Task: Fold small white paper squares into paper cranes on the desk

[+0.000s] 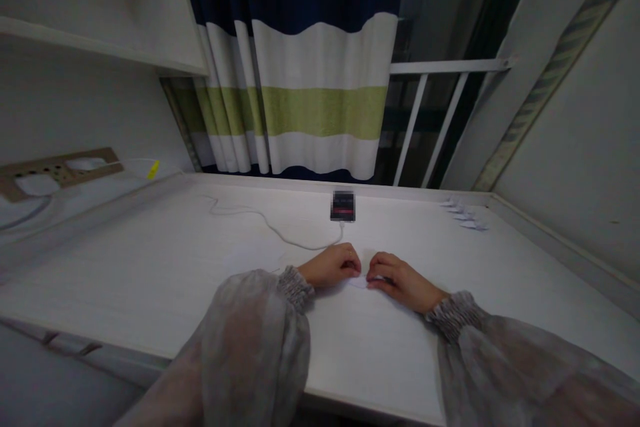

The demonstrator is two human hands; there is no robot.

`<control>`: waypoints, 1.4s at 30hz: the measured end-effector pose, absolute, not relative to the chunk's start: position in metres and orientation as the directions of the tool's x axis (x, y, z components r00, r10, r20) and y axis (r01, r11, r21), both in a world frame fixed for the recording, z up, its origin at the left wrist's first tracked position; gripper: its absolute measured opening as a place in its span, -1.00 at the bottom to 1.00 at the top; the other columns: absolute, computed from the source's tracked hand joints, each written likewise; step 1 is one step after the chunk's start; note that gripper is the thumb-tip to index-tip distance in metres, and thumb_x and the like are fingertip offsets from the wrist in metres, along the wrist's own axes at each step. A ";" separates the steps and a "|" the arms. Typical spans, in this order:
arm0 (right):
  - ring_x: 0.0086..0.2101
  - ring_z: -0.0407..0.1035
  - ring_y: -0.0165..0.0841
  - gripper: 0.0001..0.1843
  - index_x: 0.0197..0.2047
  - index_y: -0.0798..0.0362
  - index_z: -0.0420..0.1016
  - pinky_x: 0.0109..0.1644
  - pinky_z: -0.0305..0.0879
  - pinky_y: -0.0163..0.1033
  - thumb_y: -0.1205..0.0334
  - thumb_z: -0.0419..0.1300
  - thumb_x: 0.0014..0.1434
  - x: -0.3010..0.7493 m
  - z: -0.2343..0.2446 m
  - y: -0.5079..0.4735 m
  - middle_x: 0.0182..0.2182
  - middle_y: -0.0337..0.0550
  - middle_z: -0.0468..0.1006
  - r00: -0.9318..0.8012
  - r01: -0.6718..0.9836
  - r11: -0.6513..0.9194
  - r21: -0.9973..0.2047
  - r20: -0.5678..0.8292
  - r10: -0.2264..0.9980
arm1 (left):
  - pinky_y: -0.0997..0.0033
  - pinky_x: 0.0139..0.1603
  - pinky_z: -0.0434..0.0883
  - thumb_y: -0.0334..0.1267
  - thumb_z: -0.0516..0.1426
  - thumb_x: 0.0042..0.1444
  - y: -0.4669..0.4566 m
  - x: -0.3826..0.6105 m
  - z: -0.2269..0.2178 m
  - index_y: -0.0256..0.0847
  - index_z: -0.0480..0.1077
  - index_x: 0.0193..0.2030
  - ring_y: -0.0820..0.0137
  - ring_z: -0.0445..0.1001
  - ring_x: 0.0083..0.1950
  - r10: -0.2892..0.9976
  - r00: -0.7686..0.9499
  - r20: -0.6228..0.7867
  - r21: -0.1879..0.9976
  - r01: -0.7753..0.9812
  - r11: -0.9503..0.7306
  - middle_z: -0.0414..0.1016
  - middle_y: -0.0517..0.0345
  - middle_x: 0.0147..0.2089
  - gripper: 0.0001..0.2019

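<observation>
A small piece of white paper (pixel 358 282) lies between my hands, low over the white desk (pixel 250 320). Its near edge shows, while the rest is covered by fingers. My left hand (pixel 336 264) is closed, its fingertips pinching the paper's left side. From the right, my right hand (pixel 404 280) grips the paper's other side between thumb and fingers. How the paper is folded is too small to make out.
A phone (pixel 343 205) with a blurred screen stands at the back, its white cable (pixel 285 237) trailing left. Several small folded paper pieces (pixel 465 215) lie back right. A power strip (pixel 60 170) is on the left wall. A striped curtain (pixel 320 107) hangs behind.
</observation>
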State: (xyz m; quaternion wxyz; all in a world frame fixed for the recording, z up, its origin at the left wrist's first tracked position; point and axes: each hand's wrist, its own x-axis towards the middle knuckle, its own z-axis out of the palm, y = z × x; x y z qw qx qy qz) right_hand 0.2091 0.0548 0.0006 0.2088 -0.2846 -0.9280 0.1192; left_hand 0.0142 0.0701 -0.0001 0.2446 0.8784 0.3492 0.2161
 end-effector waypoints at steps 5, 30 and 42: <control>-0.31 0.25 -0.33 -0.79 -0.35 0.08 0.44 -0.21 0.22 -0.18 0.21 0.01 0.15 0.207 0.002 0.049 -0.37 -0.06 0.38 -0.749 0.503 0.815 -0.287 0.325 0.577 | 0.55 -0.24 0.26 -0.44 0.10 -0.06 0.068 0.008 0.004 -0.28 0.44 -0.39 0.51 0.32 -0.30 0.709 0.675 0.204 0.587 0.495 -0.640 0.36 0.17 -0.35 -0.90; -0.31 0.25 -0.33 -0.81 -0.35 0.08 0.43 -0.21 0.22 -0.19 0.24 0.01 0.15 0.200 0.001 0.048 -0.39 -0.08 0.39 -0.745 0.486 0.810 -0.328 0.329 0.581 | 0.58 -0.34 0.25 -0.39 0.10 -0.05 0.069 0.011 0.003 -0.28 0.42 -0.37 0.53 0.31 -0.36 0.726 0.670 0.151 0.641 0.493 -0.588 0.36 0.19 -0.37 -0.90; -0.32 0.25 -0.32 -0.77 -0.35 0.10 0.41 -0.21 0.24 -0.18 0.27 -0.05 0.17 0.199 -0.001 0.048 -0.40 -0.06 0.38 -0.734 0.498 0.792 -0.352 0.315 0.602 | 0.57 -0.34 0.25 -0.36 0.15 -0.09 0.069 0.011 0.005 -0.29 0.41 -0.36 0.53 0.30 -0.36 0.739 0.665 0.110 0.685 0.488 -0.541 0.35 0.19 -0.36 -0.90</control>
